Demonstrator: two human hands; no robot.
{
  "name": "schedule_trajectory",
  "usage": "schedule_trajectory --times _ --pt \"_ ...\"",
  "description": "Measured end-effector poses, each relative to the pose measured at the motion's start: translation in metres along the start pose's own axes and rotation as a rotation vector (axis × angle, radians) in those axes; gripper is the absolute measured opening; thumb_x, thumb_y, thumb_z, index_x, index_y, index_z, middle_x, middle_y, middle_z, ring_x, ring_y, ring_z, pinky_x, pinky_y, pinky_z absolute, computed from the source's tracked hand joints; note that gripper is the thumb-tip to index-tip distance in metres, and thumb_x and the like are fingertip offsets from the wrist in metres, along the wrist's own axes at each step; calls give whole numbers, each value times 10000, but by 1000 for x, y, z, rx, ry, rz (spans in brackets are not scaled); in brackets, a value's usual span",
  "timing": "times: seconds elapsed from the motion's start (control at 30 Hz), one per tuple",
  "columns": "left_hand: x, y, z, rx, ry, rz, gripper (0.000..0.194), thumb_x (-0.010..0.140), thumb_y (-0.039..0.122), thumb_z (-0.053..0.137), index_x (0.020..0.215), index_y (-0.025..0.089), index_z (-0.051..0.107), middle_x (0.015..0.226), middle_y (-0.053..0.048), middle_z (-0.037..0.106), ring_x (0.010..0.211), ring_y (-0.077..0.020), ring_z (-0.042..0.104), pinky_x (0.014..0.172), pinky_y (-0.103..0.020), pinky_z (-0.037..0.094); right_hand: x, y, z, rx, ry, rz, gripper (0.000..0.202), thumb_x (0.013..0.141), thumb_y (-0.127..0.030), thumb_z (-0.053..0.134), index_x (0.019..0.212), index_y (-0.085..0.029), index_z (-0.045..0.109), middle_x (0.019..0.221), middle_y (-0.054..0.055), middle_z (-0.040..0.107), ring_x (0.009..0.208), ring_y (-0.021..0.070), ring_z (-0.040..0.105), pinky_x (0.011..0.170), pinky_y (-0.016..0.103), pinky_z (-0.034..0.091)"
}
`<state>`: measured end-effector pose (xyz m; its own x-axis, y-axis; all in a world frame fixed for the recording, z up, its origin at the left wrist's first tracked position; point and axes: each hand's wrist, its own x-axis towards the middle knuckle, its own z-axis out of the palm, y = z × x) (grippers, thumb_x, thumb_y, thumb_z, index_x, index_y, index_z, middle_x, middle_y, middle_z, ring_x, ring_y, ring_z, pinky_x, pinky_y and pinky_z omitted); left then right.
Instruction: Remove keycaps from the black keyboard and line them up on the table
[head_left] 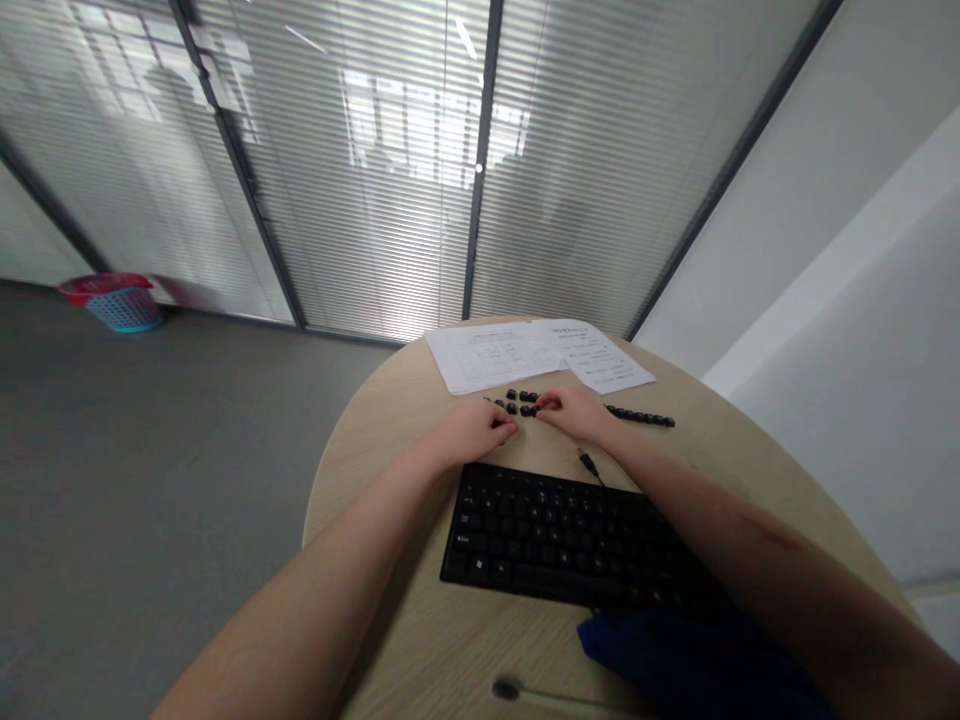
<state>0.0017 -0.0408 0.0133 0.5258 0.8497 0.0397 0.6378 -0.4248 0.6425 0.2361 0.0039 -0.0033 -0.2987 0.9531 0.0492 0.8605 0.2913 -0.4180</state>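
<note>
Small black keycaps (512, 408) lie in short rows on the round wooden table, just beyond a black keyboard (555, 535) with a cable plug (587, 461) behind it. My left hand (478, 431) rests at the left end of these rows, fingers curled and pressed together; whatever they may hold is hidden. From the right, my right hand (574, 412) reaches in with thumb and fingers pinched at a keycap in the nearer row. Another line of keycaps (641, 415) runs out to the right of that hand. My right forearm covers the keyboard's right end.
Printed sheets (495, 355) lie at the table's far edge. Nearer me are a blue cloth (675, 650) and a thin-handled brush (507, 688). A red and blue basket (124, 305) stands on the floor at left, by a glass partition with blinds (375, 200).
</note>
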Motion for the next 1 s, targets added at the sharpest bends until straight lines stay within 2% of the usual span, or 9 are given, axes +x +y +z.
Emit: schedule_trajectory --times 0.27,0.43,0.63,0.73,0.8,0.9,1.0 --pt "-2 3 -2 -4 -8 38 286 899 306 538 678 185 673 552 15 555 538 -135 469 549 -275 294 2 -5 2 -18 7 15 233 833 -293 716 1013 -161 785 831 65 758 761 188 663 699 306 476" --pt "-2 3 -2 9 -28 29 286 911 315 530 732 182 708 583 7 589 558 -147 497 566 -281 316 0 0 -3 -32 15 14 220 831 -271 707 1001 -160 789 812 55 750 742 175 649 691 295 461" --pt "0 1 -1 21 -42 28 281 899 302 533 694 181 682 569 16 562 542 -135 491 547 -273 302 -2 -1 -3 -36 46 -10 193 829 -249 708 991 -184 792 765 28 731 707 163 631 687 289 456" --pt "1 -1 -1 20 -46 41 282 896 305 535 694 178 687 569 16 565 535 -131 483 546 -273 296 -6 -4 -7 -40 103 -18 300 800 -243 731 1091 -179 767 771 23 710 701 169 611 681 296 450" --pt "1 -2 -1 13 -49 44 282 899 309 535 717 178 706 574 13 577 527 -129 478 546 -275 296 -16 -8 -15 -49 163 -18 342 825 -266 707 1153 -175 743 827 42 707 762 189 611 730 318 460" --pt "3 -3 0 -3 -46 41 282 899 326 545 745 178 729 583 8 603 532 -130 490 555 -276 313 -42 -16 -33 20 255 -37 294 958 -328 520 1052 -184 758 939 82 711 902 220 622 825 353 473" --pt "4 -3 1 0 -53 51 259 884 325 565 802 175 759 623 0 644 562 -133 517 570 -277 330 -77 -29 -48 331 295 -27 451 1018 -375 344 940 -199 751 898 70 700 824 206 628 754 341 496"
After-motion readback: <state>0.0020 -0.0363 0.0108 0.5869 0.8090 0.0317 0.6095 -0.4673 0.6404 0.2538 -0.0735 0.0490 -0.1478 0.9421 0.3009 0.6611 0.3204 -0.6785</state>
